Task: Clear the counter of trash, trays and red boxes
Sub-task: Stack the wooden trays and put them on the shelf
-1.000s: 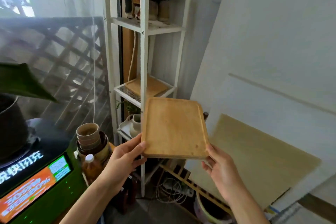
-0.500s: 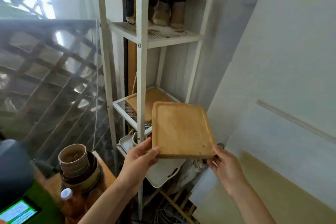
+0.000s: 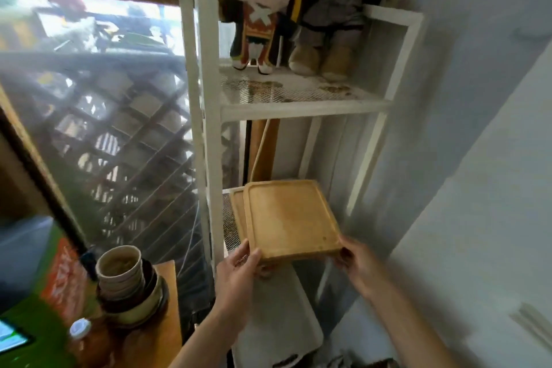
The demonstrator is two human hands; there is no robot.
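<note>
Tray [image 3: 291, 218] now sits over the middle shelf [image 3: 228, 222] of the white rack [image 3: 206, 116]; half a second back I had it out in front of the rack. My left hand [image 3: 239, 269] clamps its near left corner, my right hand [image 3: 355, 260] grips the near right corner. It overlaps a second wooden tray [image 3: 237, 212] lying on that shelf. I've closed in: the plush doll [image 3: 263, 6] on the upper shelf looms larger, cups [image 3: 119, 270] stacked at lower left.

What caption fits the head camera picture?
Both hands slide a wooden tray onto the white rack.
</note>
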